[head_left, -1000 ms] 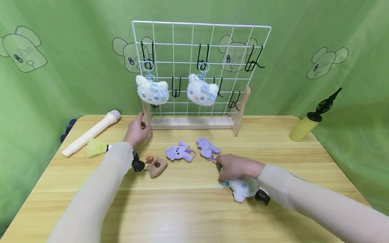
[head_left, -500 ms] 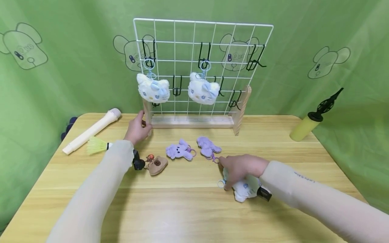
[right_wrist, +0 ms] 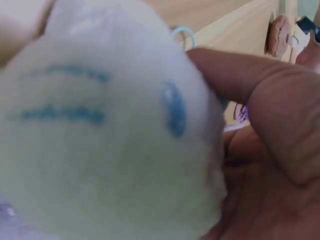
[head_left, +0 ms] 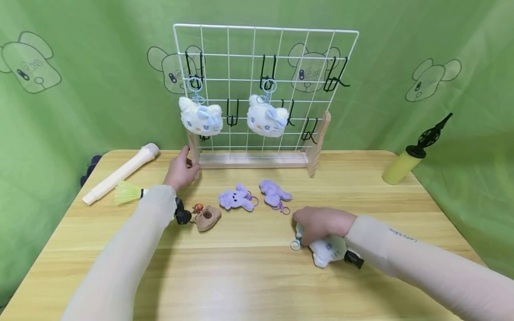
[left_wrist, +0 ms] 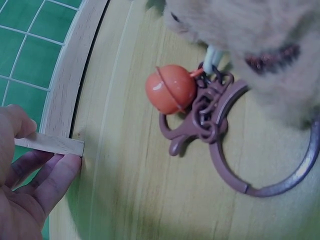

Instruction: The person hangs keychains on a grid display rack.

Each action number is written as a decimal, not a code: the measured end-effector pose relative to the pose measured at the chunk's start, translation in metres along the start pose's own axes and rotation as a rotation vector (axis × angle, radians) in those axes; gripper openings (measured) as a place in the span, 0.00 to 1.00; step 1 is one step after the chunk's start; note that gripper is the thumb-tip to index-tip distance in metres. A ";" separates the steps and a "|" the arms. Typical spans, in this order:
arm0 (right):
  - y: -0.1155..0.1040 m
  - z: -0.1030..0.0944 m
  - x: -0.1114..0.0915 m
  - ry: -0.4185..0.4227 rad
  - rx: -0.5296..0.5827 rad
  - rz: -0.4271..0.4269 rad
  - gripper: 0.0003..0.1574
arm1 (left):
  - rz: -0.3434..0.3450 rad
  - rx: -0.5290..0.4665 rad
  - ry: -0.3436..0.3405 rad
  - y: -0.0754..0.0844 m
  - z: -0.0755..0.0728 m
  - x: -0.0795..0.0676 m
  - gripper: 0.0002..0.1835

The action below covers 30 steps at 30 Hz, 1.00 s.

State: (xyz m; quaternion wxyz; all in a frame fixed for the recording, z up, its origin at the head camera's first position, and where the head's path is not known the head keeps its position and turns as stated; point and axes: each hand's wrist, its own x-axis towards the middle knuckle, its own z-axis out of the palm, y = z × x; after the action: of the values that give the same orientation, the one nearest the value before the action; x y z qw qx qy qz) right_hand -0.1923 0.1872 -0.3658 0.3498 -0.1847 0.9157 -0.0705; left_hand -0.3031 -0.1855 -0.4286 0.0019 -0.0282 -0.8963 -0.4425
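My left hand (head_left: 180, 171) pinches the wooden side foot (left_wrist: 55, 144) of a white wire grid rack (head_left: 254, 158), thumb on one face and fingers on the other. On the table at right, my right hand (head_left: 323, 221) grips a white plush cat-head keychain (head_left: 327, 253), its pale blue ring (head_left: 295, 244) sticking out to the left. In the right wrist view the thumb presses its side, and part of the hand is hidden behind the plush. Two similar cat-head keychains, one left (head_left: 201, 120) and one central (head_left: 267, 120), hang from black hooks on the grid.
Two purple plush keychains, one left (head_left: 237, 198) and one right (head_left: 275, 194), lie before the rack. A brown plush keychain (head_left: 206, 218) lies near my left wrist. A white tube (head_left: 120, 174) and yellow shuttlecock (head_left: 127, 192) lie left; a yellow pump (head_left: 403, 167) stands right.
My right hand has shifted slightly right, away from the purple keychain's ring, and the white cat-head keychain has moved a little with it. My left hand stays on the rack's foot.
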 end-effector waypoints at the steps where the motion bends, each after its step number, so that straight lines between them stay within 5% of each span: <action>1: 0.001 0.000 0.000 -0.001 0.002 -0.014 0.22 | -0.001 0.000 -0.001 0.000 0.000 0.000 0.37; 12: 0.005 0.001 -0.001 0.020 0.042 -0.045 0.20 | -0.011 -0.009 -0.002 0.003 -0.002 -0.002 0.37; 17: 0.011 -0.005 -0.003 0.011 0.056 -0.125 0.11 | -0.004 0.001 0.002 0.003 0.000 -0.003 0.37; 30: 0.040 -0.021 -0.006 0.011 0.371 -0.297 0.12 | -0.004 0.016 0.003 0.004 0.000 -0.003 0.37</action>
State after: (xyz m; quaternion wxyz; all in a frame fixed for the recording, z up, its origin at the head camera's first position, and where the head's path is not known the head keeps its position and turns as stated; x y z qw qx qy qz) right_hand -0.2138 0.2266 -0.3571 0.3583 -0.2497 0.8519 -0.2891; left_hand -0.2997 -0.1836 -0.4254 0.0027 -0.0258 -0.8999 -0.4354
